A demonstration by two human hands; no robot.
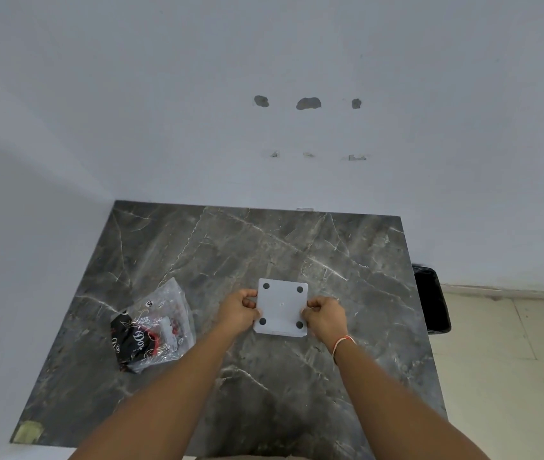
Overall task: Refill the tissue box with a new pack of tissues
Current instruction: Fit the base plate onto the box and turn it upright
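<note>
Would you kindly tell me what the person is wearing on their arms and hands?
Both forearms are bare, with no sleeves in view. The left hand has no glove, ring or band that shows. The right hand is also ungloved; a thin red-and-white thread band circles its wrist.

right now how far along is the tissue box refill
Early to middle. Done: the tissue box is turned bottom up, its four dark feet showing. In hand: the left hand and right hand grip its opposite edges, seemingly working the base panel. Left: the tissue pack lies in its plastic wrapper on the marble table, left of the box, not yet loaded.
</note>
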